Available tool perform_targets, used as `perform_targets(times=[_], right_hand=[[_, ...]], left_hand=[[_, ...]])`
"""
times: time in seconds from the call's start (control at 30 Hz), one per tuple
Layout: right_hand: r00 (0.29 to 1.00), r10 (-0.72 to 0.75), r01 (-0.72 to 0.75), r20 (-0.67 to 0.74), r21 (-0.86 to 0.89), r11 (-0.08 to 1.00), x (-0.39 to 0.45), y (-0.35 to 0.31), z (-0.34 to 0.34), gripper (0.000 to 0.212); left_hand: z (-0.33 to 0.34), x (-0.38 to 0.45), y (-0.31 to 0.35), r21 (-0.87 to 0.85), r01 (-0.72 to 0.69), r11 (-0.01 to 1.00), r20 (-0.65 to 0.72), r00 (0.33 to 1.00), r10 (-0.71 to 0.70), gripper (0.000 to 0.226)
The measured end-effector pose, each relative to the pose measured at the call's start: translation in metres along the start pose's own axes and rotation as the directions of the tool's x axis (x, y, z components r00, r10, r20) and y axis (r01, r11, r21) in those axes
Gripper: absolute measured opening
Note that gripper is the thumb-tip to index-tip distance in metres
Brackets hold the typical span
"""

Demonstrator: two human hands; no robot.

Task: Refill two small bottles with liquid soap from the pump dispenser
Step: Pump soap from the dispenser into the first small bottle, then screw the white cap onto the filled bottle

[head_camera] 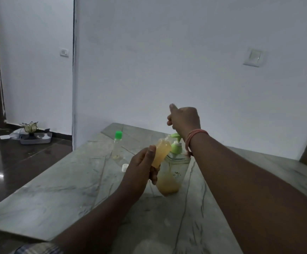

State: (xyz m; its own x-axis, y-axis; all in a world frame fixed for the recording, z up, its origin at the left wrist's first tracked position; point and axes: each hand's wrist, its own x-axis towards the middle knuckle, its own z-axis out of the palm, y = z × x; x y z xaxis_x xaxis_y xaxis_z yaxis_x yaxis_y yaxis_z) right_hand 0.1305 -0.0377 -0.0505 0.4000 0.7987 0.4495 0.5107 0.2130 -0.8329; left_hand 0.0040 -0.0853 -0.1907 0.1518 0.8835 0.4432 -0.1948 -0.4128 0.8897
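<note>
My left hand [141, 167] grips a small bottle [161, 153] full of amber soap and holds it tilted, its open mouth up against the green nozzle of the pump dispenser [174, 169]. The dispenser is a clear jar with a green pump head, standing on the marble table [75, 189], with amber soap in its lower part. My right hand [183, 120] hovers above the pump head with fingers curled and holds nothing. A second small bottle [117, 145] with a green cap stands upright to the left, nearly empty. A white cap [124, 168] lies on the table beside my left hand.
A white wall rises just behind the table, with a switch plate [254, 56] at the right. To the left, the dark floor holds a grey tray [36, 139] with a small decoration. The table's left edge runs diagonally toward me.
</note>
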Motion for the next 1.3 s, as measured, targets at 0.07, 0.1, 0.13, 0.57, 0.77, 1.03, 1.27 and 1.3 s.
perform_targets(times=[0.07,0.1,0.13,0.57,0.77,1.03,1.27,1.3], right_hand=[[0.993,-0.063,0.065,-0.103,0.009,0.998,-0.003,-0.009,-0.001,0.048],[0.984,-0.107,0.106,-0.142,-0.015,0.994,-0.005,-0.012,0.0,0.05],[0.974,-0.155,0.15,-0.163,-0.04,0.988,-0.009,-0.014,0.001,0.051],[0.829,-0.559,0.559,-0.026,-0.014,0.829,-0.115,0.029,0.063,0.005],[0.928,0.01,0.165,0.373,-0.432,0.886,-0.113,0.073,0.102,0.053],[0.879,-0.25,0.348,0.405,-0.188,0.919,-0.104,0.088,0.112,0.017],[0.887,-0.441,0.443,0.139,0.02,0.896,-0.101,0.072,0.11,0.023],[0.883,-0.461,0.459,0.093,0.038,0.888,-0.1,0.068,0.111,0.025]], left_hand=[[-0.003,0.001,-0.001,-0.12,0.062,0.991,0.036,0.998,-0.058,0.037],[-0.004,0.001,-0.001,-0.147,0.071,0.987,0.036,0.997,-0.066,0.034],[-0.005,0.001,-0.001,-0.154,0.067,0.986,0.021,0.998,-0.064,0.033],[-0.029,0.012,0.0,0.126,0.005,0.992,-0.555,0.829,0.066,0.03],[-0.063,0.032,0.002,0.19,0.089,0.978,-0.569,0.822,0.036,0.021],[-0.105,0.041,-0.003,0.152,0.168,0.974,-0.227,0.965,-0.131,0.022],[-0.106,0.035,-0.006,0.318,0.173,0.932,-0.131,0.982,-0.138,0.024],[-0.106,0.036,-0.007,0.367,0.17,0.915,-0.126,0.983,-0.132,0.024]])
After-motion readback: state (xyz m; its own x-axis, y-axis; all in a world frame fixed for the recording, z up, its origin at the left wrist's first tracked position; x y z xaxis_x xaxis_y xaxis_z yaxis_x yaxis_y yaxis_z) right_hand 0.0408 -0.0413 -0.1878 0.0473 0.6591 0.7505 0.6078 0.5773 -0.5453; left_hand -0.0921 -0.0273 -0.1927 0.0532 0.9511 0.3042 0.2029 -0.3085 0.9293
